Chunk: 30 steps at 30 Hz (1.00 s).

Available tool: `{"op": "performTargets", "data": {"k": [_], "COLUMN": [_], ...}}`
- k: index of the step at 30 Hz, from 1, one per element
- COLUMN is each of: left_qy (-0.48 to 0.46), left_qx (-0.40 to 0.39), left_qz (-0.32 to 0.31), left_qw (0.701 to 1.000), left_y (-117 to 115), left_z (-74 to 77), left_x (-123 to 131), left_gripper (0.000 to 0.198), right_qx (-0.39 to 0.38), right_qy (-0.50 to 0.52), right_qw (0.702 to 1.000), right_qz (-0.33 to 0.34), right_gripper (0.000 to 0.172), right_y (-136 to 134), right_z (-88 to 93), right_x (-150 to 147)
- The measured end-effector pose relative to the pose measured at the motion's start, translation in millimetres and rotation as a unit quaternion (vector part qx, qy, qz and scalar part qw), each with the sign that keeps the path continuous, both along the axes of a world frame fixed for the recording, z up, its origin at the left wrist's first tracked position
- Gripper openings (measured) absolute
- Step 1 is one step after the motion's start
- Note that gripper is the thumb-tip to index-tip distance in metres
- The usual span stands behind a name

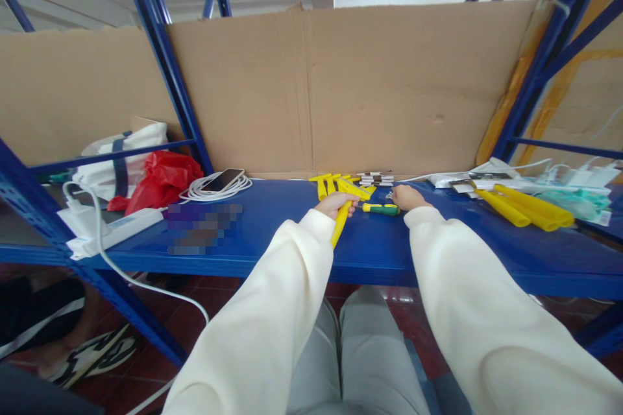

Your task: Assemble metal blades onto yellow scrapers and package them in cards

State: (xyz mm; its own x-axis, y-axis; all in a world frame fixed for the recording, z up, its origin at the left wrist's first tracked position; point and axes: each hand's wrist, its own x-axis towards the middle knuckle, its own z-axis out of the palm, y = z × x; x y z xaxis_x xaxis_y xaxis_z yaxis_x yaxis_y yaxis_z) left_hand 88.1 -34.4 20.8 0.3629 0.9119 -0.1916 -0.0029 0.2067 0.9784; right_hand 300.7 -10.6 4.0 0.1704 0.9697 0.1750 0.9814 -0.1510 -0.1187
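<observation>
From where I stand, the bench [287, 243] reads like a dial centred on the worker's hands, twelve at the cardboard [389, 91] and six at the worker's lap. The left hand [335, 203] is wrapped around a yellow handle [339, 230], which slants from the fingers down towards seven o'clock, just above the bench's near half. The right hand [407, 197] has its fingers drawn in by some small shiny bits [389, 195]; I can't tell whether it pinches them. Between the hands lies a green-and-yellow screwdriver [381, 209].

Near eleven, more yellow pieces [322, 187] lie in a loose group, with a stack of pale strips [377, 179] beside them at half past twelve.

Around half past nine slumps a red bag [163, 175], its contents hidden by crumpled plastic, with a white bundle [141, 136] behind it. A phone [226, 179] rests on a coiled white cable [214, 194] nearby; closer to nine is a power strip [121, 230] with an adapter plugged in.

Towards half past two lies a white packet [440, 180]; whether anything is inside, I can't see. At three, long yellow tubes [528, 209] lie beside a greenish see-through bag [577, 203], its contents too blurred to name.
</observation>
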Motion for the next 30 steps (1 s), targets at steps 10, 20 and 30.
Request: {"op": "performTargets", "data": {"k": [10,20,30], "left_qy": [0.003,0.021,0.026], "left_qx": [0.000,0.022,0.032], "left_qz": [0.006,0.018,0.021], "left_qw": [1.000,0.999,0.999], "left_y": [-2,-1,-1], "left_z": [0.5,-1.6,-2.2], "left_x": [0,2,2], "left_gripper": [0.015,0.030,0.030], "right_qx": [0.185,0.113,0.075], "right_qy": [0.287,0.411,0.415], "right_qw": [0.920,0.863,0.874], "right_qz": [0.194,0.271,0.241], "right_gripper": [0.012,0.011,0.010], "right_y": [18,10,-2], "right_z": [1.4,0.6,8.8], "right_x": [-8,-34,-43]}}
